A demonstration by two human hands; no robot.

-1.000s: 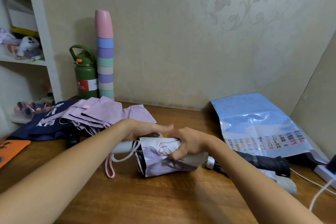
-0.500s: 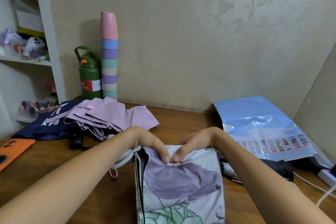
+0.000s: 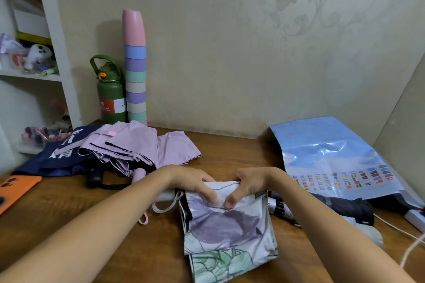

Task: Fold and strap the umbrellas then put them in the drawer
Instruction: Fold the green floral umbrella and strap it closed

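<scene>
Smoothing the floral umbrella's loose panel

Both the left hand and right hand pinch the floral umbrella at near-centre of the table; its fabric looks soft and slippery (probably light), so gripping near the stiff shaft seems wisest.

umbrellas spread across a desk, bottle and cups stacked behind

a printed umbrella is laid at front centre; two more are piled behind-left, a bottle beside stacked cups at the wall; another umbrella is set right, under a bag.
</scene>
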